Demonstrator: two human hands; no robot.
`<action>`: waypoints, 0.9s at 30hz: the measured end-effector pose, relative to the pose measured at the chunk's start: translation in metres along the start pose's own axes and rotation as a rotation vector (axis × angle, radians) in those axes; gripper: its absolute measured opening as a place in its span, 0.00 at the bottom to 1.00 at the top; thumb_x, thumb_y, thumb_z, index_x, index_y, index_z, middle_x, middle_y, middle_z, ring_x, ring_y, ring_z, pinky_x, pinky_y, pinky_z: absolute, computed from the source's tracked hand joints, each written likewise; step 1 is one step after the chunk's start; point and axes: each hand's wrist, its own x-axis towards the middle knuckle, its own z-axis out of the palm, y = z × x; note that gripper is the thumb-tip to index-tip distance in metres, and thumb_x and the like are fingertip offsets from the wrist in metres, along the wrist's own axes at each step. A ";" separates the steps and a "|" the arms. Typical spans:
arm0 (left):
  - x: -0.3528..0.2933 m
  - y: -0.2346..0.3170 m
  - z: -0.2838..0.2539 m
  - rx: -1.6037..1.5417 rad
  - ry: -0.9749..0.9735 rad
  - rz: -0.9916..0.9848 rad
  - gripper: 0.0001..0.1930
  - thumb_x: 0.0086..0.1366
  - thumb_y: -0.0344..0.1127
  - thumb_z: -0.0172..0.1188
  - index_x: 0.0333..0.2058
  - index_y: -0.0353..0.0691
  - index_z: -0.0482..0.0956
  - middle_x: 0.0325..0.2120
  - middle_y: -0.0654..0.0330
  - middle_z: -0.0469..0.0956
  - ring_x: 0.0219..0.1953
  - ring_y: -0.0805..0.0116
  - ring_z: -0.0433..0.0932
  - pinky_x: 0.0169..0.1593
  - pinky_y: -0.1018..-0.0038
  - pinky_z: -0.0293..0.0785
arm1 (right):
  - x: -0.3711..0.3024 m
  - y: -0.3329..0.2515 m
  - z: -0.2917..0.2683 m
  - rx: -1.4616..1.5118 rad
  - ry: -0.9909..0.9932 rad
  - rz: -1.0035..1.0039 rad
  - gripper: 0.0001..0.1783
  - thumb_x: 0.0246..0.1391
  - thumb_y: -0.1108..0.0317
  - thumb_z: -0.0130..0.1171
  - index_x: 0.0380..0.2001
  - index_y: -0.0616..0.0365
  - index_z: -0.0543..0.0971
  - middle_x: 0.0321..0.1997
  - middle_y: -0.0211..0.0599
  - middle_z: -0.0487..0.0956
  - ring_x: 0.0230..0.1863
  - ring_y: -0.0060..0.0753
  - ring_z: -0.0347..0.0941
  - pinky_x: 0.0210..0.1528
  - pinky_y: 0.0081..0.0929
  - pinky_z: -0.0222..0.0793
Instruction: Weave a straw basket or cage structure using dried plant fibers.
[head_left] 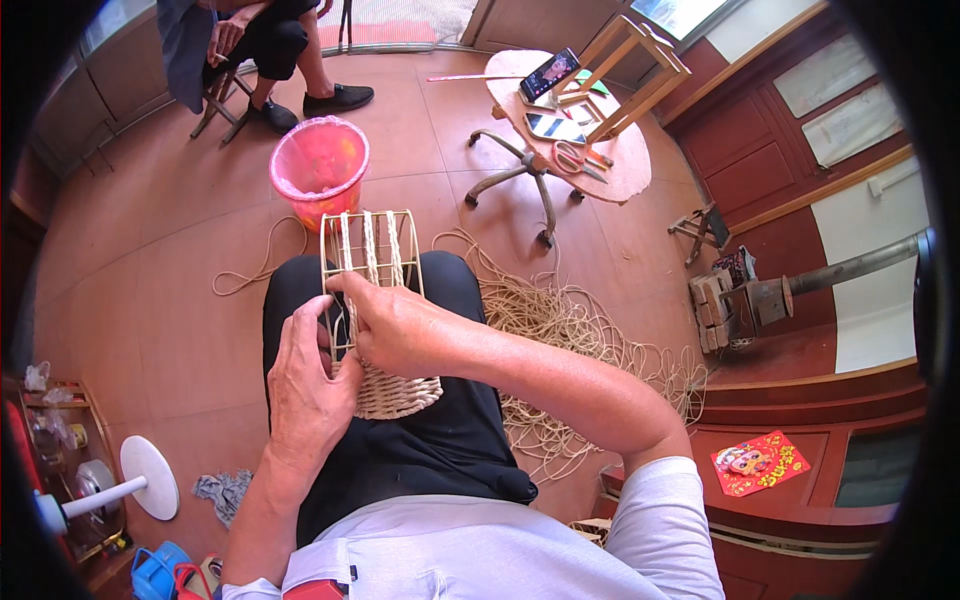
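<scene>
A partly woven basket [400, 398] rests on my lap, its bare wire frame [411, 240] pointing away from me. Tight pale cord weave covers the near end, and three wrapped strips [370, 245] run along the far part. My left hand [305, 375] grips the basket's left side, thumb low near the weave. From the right, my right hand [400, 325] reaches across the basket, its fingers closed at the left edge on a strand of cord [350, 322]. The right fingertips are partly hidden. Loose cord [575, 330] lies heaped on the floor by my right leg.
Beyond my knees stands a pink lined bucket [365, 170]. A wheeled table [632, 178] at far right bears scissors [568, 157], a propped phone [550, 76] and a wooden frame [640, 95]. Another person's hand [228, 38] shows at top left. A white round-ended stand [150, 478] is lower left.
</scene>
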 end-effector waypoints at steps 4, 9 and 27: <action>0.003 0.002 0.007 0.068 0.048 0.072 0.31 0.66 0.29 0.68 0.67 0.38 0.71 0.50 0.47 0.77 0.48 0.46 0.83 0.52 0.53 0.83 | 0.000 -0.002 -0.001 -0.011 -0.005 0.022 0.33 0.60 0.80 0.54 0.70 0.70 0.67 0.42 0.73 0.85 0.50 0.70 0.86 0.53 0.55 0.80; 0.004 0.005 0.010 0.111 0.072 0.129 0.29 0.67 0.30 0.67 0.66 0.38 0.71 0.52 0.43 0.77 0.54 0.36 0.82 0.56 0.46 0.81 | -0.002 -0.003 -0.002 0.012 -0.005 0.015 0.33 0.59 0.80 0.54 0.69 0.71 0.67 0.42 0.72 0.85 0.50 0.70 0.86 0.54 0.56 0.80; 0.015 -0.019 0.000 -0.361 -0.122 -0.101 0.17 0.65 0.24 0.65 0.52 0.36 0.79 0.34 0.61 0.74 0.37 0.70 0.76 0.45 0.69 0.78 | 0.005 0.003 -0.023 0.170 -0.200 0.124 0.34 0.59 0.81 0.54 0.70 0.62 0.71 0.31 0.28 0.76 0.32 0.18 0.72 0.32 0.27 0.68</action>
